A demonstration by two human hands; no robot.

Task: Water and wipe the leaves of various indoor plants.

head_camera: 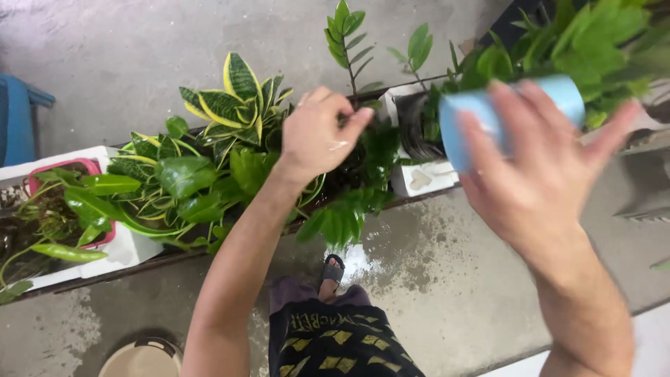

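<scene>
Above the planter row's middle, we see our left hand (317,136) with fingers pinched together among dark leaves (363,157), while our right hand (541,167) clamps a pale blue cup (513,115).

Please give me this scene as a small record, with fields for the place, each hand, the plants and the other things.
place: wet concrete floor, seen from above
left hand: fingers pinched in the dark green leaves, seems to touch a stem
right hand: wrapped around a light blue cup, blurred
plants: yellow-edged striped plant; broad-leaved plant; leafy plant behind the cup
containers: white boxes; pink pot
other: sandalled foot; blue object
</scene>
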